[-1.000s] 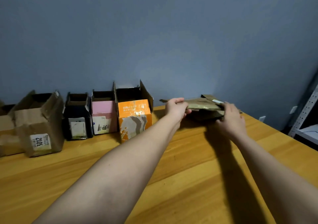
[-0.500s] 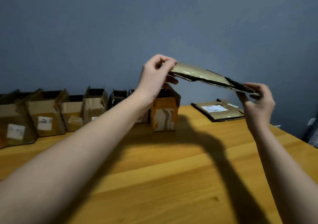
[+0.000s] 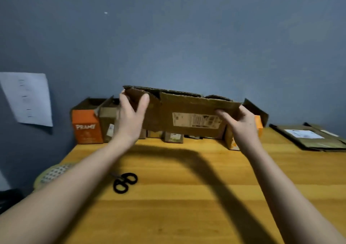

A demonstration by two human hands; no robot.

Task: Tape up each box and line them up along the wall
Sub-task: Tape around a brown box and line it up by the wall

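A flattened cardboard box (image 3: 189,114) is held above the table (image 3: 187,197), toward twelve o'clock, its ends pinched between thumb and fingers by the left hand (image 3: 131,116) and right hand (image 3: 241,122).

A: What surrounds the workspace?
B: A matte blue-grey wall (image 3: 187,37) bearing a paper sheet (image 3: 28,99), behind a warm-lit wooden table (image 3: 187,197).
A: And shadows?
B: Dark ones across its planks.
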